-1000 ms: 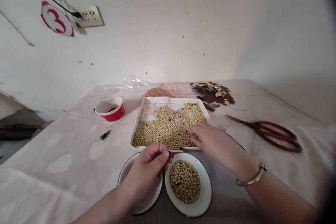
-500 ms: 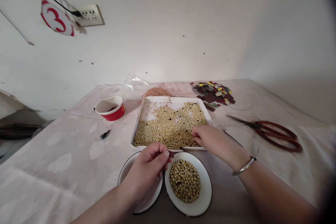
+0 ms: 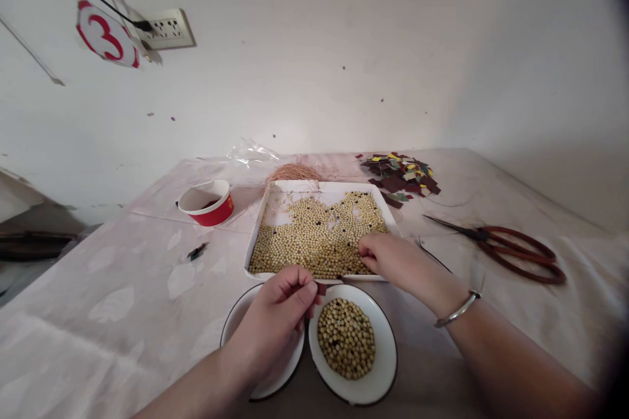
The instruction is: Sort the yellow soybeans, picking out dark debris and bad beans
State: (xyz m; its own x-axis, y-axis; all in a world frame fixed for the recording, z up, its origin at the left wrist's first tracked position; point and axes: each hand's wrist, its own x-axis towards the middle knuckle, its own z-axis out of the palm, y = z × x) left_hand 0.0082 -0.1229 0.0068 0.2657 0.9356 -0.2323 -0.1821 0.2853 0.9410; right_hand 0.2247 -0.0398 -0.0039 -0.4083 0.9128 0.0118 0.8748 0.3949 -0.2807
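Note:
My left hand (image 3: pixel 282 311) is above the left white dish (image 3: pixel 287 373), thumb and fingertips pinched on a small dark red piece (image 3: pixel 321 289). Much of that dish lies behind the hand. My right hand (image 3: pixel 393 258) reaches over the near right corner of a white tray (image 3: pixel 361 277), its fingers closed; whatever they hold is hidden. Small pale yellow beads (image 3: pixel 304 245), some dark ones among them, cover most of the tray. In front of it stands the right white dish (image 3: pixel 386 353) with a heap of larger-looking, browner beads (image 3: pixel 346 340).
Scissors (image 3: pixel 521 252) with brown handles lie at the right. A pile of dark red, grey and yellow scraps (image 3: pixel 403 173) sits at the back right. Behind the tray are reddish strands (image 3: pixel 295 172) and clear plastic (image 3: pixel 253 154). A red and white paper bowl (image 3: pixel 211 213) stands at the left.

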